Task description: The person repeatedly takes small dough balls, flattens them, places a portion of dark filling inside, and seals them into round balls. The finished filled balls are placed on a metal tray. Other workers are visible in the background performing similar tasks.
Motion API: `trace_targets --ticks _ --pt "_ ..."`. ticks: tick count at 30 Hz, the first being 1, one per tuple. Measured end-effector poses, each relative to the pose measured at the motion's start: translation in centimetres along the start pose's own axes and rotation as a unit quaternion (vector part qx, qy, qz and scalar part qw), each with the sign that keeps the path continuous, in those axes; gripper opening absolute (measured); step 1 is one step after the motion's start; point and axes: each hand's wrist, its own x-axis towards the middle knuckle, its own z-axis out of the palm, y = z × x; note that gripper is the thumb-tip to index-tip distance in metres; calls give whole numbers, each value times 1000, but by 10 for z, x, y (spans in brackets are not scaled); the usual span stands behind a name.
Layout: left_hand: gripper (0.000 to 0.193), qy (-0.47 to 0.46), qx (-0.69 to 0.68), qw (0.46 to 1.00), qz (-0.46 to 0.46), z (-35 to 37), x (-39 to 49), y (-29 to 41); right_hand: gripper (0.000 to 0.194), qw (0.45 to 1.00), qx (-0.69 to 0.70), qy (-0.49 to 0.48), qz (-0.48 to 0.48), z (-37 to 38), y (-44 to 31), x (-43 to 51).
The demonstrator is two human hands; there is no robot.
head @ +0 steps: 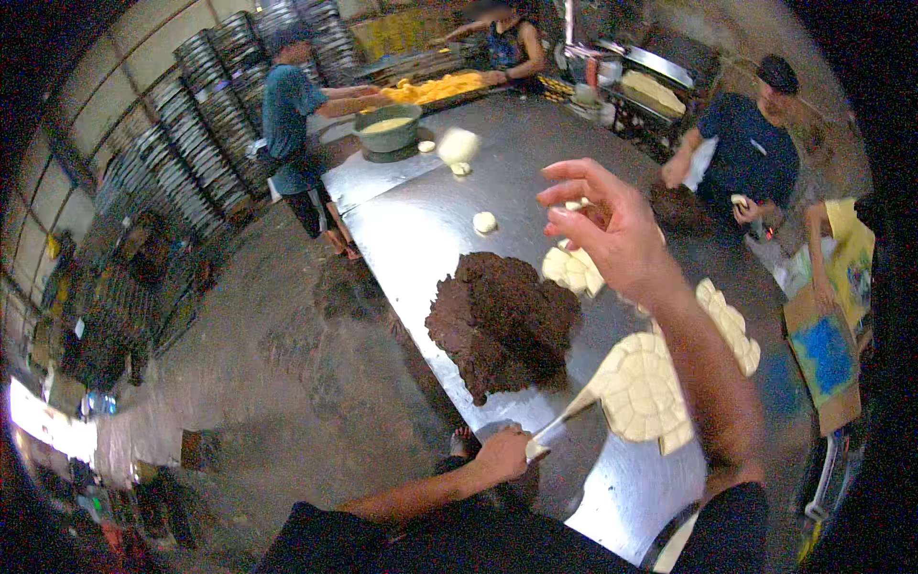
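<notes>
My left hand (504, 453) grips the end of a stretched strand of pale dough (584, 393). The strand runs up to a flat, rounded cluster of dough pieces (642, 391) pressed together on the metal table. My right hand (609, 233) is raised over the table, fingers curved and apart, with nothing seen in its grasp. Past it, toward the far end, a blurred pale dough ball (459, 146) shows above a small dough piece (461, 169). Another dough ball (485, 222) rests on the steel. Between my hands and the table's left edge lies a large dark brown crumbly mass (502, 326).
More dough clusters (728, 326) lie to the right. A grey-green basin (387, 130) of pale contents stands by the far edge, near yellow pieces (434, 90). Several people work around the metal table (401, 237). Stacked trays (193, 136) line the left wall.
</notes>
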Motion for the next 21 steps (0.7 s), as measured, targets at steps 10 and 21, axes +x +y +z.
trace_targets --ticks 10,21 --pt "55 -147 -287 945 -47 -12 -52 3 13 976 -2 141 163 15 38 -238" --pt "12 90 -514 811 266 -82 -20 243 39 775 -49 630 -10 -30 -11 -268"
